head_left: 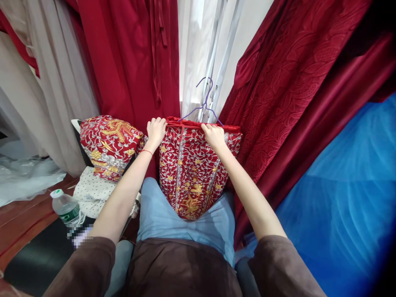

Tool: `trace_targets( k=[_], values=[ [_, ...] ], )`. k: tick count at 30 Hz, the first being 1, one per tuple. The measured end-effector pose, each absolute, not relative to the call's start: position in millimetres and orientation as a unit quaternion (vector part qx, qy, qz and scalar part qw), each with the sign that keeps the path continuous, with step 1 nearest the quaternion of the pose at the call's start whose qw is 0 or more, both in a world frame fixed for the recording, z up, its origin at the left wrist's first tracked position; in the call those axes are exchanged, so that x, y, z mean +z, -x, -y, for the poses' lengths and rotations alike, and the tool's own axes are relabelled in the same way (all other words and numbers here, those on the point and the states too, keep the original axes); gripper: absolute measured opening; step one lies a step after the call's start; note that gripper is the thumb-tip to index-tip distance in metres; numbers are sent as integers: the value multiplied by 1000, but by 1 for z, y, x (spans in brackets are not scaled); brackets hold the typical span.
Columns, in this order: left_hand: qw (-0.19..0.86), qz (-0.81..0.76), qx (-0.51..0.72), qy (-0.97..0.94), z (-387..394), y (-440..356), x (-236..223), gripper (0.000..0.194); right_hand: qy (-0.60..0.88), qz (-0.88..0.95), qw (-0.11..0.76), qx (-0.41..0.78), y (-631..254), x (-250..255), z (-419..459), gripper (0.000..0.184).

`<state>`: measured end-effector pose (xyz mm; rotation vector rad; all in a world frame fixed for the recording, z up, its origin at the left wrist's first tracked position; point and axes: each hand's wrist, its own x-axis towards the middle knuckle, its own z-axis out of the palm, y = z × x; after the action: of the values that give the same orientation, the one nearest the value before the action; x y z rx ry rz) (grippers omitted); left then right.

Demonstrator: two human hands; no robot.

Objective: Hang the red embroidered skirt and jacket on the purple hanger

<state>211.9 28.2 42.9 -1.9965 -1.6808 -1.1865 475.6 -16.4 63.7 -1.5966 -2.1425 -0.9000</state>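
A red skirt-like garment (198,165) with silver and gold embroidery hangs down in front of my knees. Both hands grip its red top edge. My left hand (156,131) is closed over the upper left corner, and a thin red string circles that wrist. Toward the right part of the same edge, my right hand (213,135) is closed with its fingers curled over the fabric. Between the hands, a purple wire hanger (206,103) rises from behind the edge, hook upward; its lower part is hidden by the garment.
Left of me, a matching embroidered red piece (108,144) lies on a chair over a dotted white cloth (93,192). A plastic bottle (64,206) stands beside them. Red gowns (130,57) hang ahead, more red fabric (284,90) and a blue gown (343,189) to the right.
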Motion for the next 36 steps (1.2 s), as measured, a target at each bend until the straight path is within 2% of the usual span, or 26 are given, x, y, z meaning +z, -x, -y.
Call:
trace_targets(
  k=[3,7,13,17,19,25,31,36],
  values=[
    [168,603,-355,694,-24,-211,50,33,564,751,137,-314,-479,67,21,46],
    [179,605,-340,697,-24,-210,55,33,566,752,123,-313,-478,70,22,48],
    [108,561,-374,730,-38,-202,52,25,500,802,132,-298,-494,79,33,37],
    [65,515,-443,731,-52,-198,50,42,497,783,157,-341,-527,96,45,38],
    [61,504,-428,748,-56,-197,51,44,520,767,138,-349,-546,103,48,40],
    [105,521,-324,783,-48,-196,64,34,562,758,38,-328,-589,106,49,35],
    [112,515,-335,781,-46,-192,71,30,546,771,91,-316,-603,109,42,26],
    [76,525,-379,759,-55,-192,73,31,491,830,165,-207,-615,123,37,16]
  ],
)
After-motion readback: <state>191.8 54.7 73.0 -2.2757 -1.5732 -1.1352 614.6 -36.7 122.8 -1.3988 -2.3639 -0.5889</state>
